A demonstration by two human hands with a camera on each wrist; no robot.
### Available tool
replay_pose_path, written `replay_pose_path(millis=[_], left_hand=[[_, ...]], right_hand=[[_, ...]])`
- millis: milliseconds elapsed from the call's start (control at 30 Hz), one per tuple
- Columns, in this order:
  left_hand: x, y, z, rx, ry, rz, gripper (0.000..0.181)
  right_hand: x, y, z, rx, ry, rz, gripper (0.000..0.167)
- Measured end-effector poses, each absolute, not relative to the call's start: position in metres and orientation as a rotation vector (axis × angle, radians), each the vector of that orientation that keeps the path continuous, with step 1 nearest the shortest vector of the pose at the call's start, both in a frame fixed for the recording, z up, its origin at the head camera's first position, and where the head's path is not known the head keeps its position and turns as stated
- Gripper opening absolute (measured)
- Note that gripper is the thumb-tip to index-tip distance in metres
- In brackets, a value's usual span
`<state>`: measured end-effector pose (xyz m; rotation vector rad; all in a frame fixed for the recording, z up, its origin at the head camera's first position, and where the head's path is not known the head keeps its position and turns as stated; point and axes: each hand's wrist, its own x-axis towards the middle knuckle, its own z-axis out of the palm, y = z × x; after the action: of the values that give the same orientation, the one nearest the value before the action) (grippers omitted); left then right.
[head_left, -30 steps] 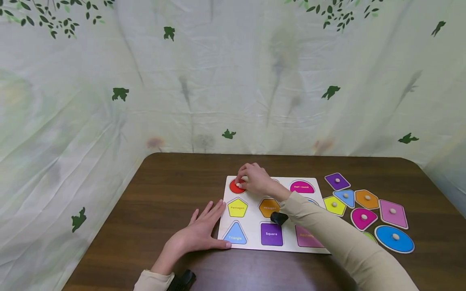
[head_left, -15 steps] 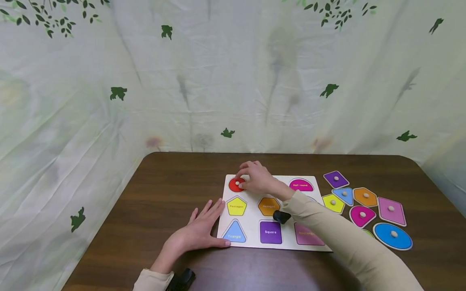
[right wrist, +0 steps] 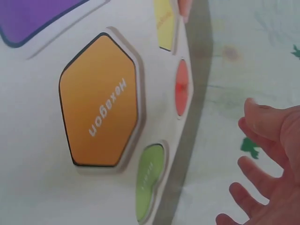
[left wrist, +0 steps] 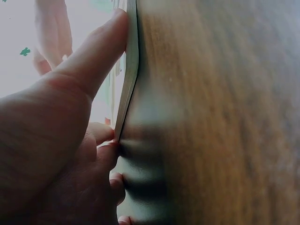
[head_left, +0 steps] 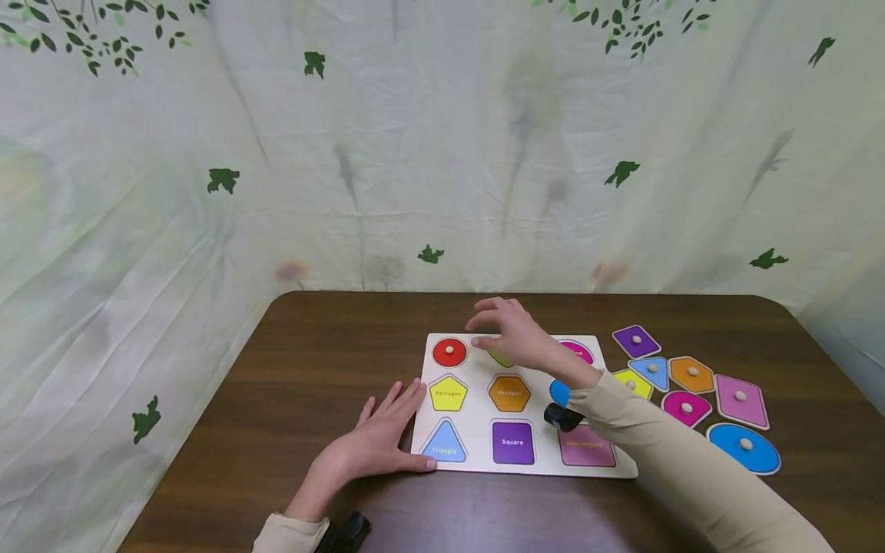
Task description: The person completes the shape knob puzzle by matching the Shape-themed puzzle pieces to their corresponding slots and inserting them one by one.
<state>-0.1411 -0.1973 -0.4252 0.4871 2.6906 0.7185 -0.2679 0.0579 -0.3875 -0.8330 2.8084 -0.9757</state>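
The rectangular white puzzle board (head_left: 477, 407) lies flat, its 9 coloured shape places set in 3 rows of 3. The left hand (head_left: 380, 442) touches it at the left edge and, by thumb, the near edge. The round red piece (head_left: 449, 355) with 1 pale knob sits in the far-left place, just beside the right hand (head_left: 520, 336), not touching it. Right of the board, 7 knobbed coloured pieces (head_left: 686, 409) show, lying flat.

orange hexagon (right wrist: 99, 105): landmark | purple shape (right wrist: 35, 16): upper left of it | red disc (right wrist: 181, 93): right | green shape (right wrist: 149, 183): lower right | right hand (right wrist: 287, 180): well right, fingers parted
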Motion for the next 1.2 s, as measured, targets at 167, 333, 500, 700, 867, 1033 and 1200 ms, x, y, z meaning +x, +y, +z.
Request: replay_pose_path(millis=[167, 333, 500, 700, 867, 1033, 1200], left_hand=[[-0.141, -0.197, -0.425, 0.487, 2.693, 0.713, 0.112], [-0.142, -0.197, -0.424, 0.482, 2.693, 0.72, 0.112], [-0.141, -0.197, -0.424, 0.49, 2.697, 0.715, 0.112], [-0.141, -0.197, -0.425, 0.508, 2.709, 0.727, 0.112], [-0.14, -0.197, -0.425, 0.505, 2.709, 0.733, 0.112], [-0.14, -0.197, -0.426, 0.515, 2.713, 0.728, 0.112], [-0.14, -0.197, -0.426, 0.513, 2.715, 0.732, 0.112]], right_hand=[[-0.259, 0.071, -0.378, -0.81, 2.815, -1.076, 0.024], [-0.251, 0.084, -0.374, -0.759, 2.825, -1.164, 0.022], [-0.244, 0.097, -0.378, -0.752, 2.857, -1.198, 0.021], [-0.231, 0.111, -0.376, -0.76, 2.894, -1.244, 0.021], [-0.218, 0.123, -0.373, -0.74, 2.917, -1.252, 0.026], [-0.204, 0.136, -0.369, -0.724, 2.949, -1.269, 0.028], [-0.192, 0.15, -0.367, -0.712, 2.995, -1.293, 0.028]])
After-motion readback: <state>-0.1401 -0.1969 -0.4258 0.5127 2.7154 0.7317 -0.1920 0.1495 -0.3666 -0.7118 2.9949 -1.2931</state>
